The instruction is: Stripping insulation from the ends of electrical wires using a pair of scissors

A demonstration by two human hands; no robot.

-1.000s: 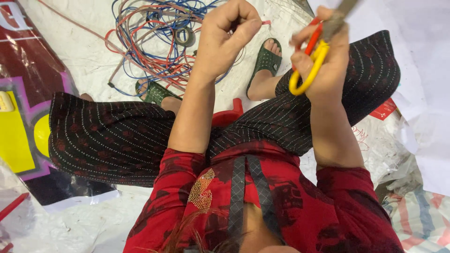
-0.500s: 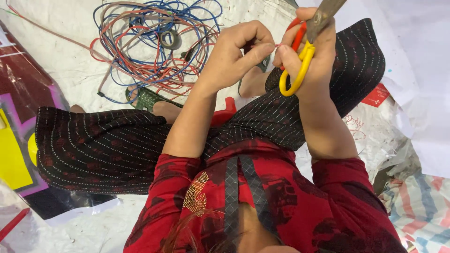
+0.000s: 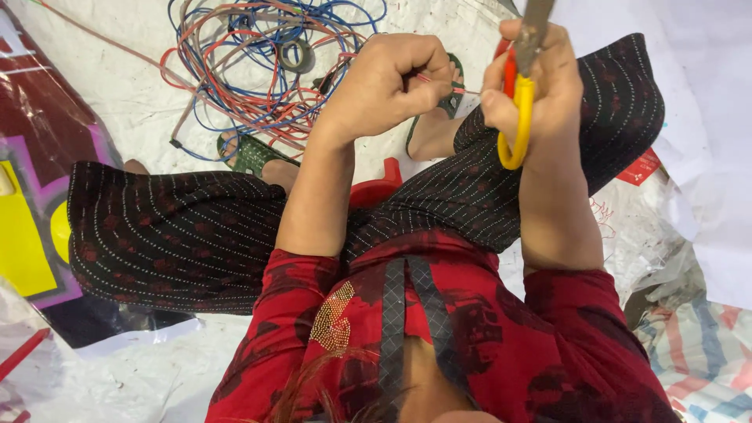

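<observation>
We saw a thin red wire (image 3: 446,84) pinched between the thumb and curled fingers of the left hand (image 3: 388,82), its free end running rightward toward the right hand (image 3: 540,86). That hand was closed around a pair of scissors (image 3: 518,102) with yellow and red handles, the grey blades pointing up out of the frame. Both hands hovered above the lap in dark patterned trousers (image 3: 196,235). Beyond them a tangle of blue, red and brown wires (image 3: 266,70) lay on the white floor sheet (image 3: 125,102), with a roll of tape (image 3: 296,56) inside it and green sandals (image 3: 251,153) close by.
</observation>
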